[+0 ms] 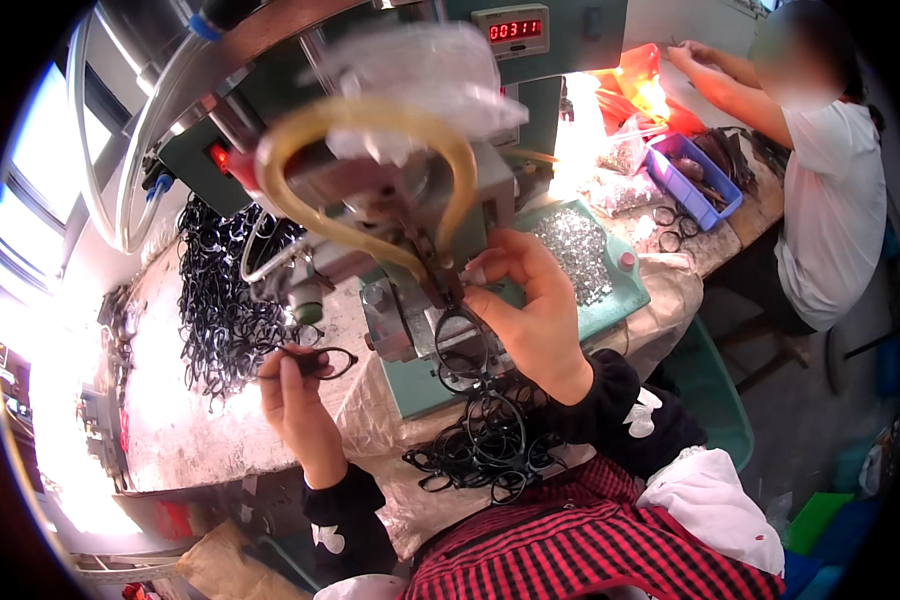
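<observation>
My left hand (300, 405) is closed on a black looped piece (338, 364) that looks like a scissor handle, held in front of the machine's left side. My right hand (532, 315) has its thumb and fingers pinched together at the working tip of the bench machine (440, 275); a small pale bit shows at the fingertips, but what they grip is unclear. Just under that tip hangs another black loop (462, 352), close to the right thumb. Several similar black loops (490, 435) lie heaped at the table's near edge, against my lap.
A green tray (625, 292) holding small shiny metal parts stands right of the machine. A large pile of black loops (215, 310) covers the table's left. Over the hands arches a yellowish hose (355, 110). At the right, a seated person (835, 200) works beside a purple bin (705, 212).
</observation>
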Demonstrator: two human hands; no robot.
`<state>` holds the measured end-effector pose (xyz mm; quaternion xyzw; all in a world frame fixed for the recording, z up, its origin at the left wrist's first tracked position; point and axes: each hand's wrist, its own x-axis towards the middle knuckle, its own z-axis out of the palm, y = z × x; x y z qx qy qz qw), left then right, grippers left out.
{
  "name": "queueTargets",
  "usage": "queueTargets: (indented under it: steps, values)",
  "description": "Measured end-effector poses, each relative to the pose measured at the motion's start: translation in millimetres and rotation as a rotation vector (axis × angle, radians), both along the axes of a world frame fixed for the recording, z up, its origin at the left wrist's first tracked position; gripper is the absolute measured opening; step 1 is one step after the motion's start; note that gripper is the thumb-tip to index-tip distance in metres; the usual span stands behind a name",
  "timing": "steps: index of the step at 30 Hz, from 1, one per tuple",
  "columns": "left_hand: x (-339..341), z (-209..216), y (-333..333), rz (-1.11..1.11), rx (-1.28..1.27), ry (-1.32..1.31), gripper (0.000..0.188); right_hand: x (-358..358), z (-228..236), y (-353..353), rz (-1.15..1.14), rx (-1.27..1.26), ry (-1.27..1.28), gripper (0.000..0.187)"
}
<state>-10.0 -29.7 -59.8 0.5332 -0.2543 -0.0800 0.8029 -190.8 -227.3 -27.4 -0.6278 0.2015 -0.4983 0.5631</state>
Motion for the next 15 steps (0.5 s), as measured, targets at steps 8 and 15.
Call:
queueTargets:
  steps: [8,15]
  values:
    - [-40,108,-54,-0.084,-0.154,-0.676,0.022,-7,28,16,0.218,0.127,-0.01,0.057]
    - [-62,80,-41,-0.239,0.163,-1.438,0.027,-104,-8,-29,-0.27,-0.536,0.752,0.028]
